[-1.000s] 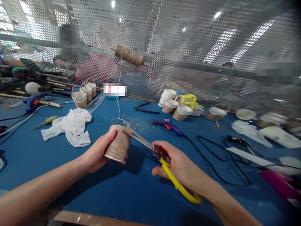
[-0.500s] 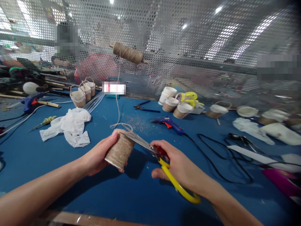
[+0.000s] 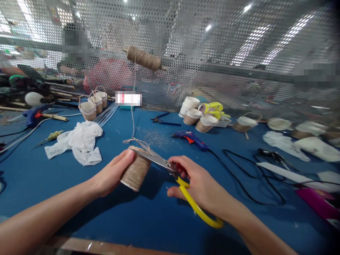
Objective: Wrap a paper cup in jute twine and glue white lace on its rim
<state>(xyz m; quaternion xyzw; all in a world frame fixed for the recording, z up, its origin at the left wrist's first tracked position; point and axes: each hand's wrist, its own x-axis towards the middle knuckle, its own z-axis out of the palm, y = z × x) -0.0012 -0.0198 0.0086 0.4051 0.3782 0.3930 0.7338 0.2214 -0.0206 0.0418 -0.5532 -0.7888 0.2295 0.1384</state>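
Observation:
My left hand (image 3: pixel 114 170) grips a twine-wrapped cup (image 3: pixel 136 171), tilted, with its white rim facing down toward me. The thumb presses on the upper edge of the cup; its other fingers are mostly hidden behind it. In my right hand (image 3: pixel 193 177) is a pair of scissors (image 3: pixel 156 159) with yellow handles, its blades lying across the top of the cup. A strand of twine (image 3: pixel 133 120) runs down from the twine spool (image 3: pixel 145 58) and loops loosely by the blade tips. Whether the blades touch the strand I cannot tell.
A blue glue gun (image 3: pixel 190 138) and pliers (image 3: pixel 166 120) lie beyond my hands. White cloth (image 3: pixel 77 141) is at left. Small cups with handles (image 3: pixel 87 109) stand at the back left, more cups (image 3: pixel 207 124) at the back right. A black cord (image 3: pixel 239 187) loops on the right.
My right hand and the scissors have shifted slightly left and up. The blades lie a little farther left over the cup, which has tilted slightly.

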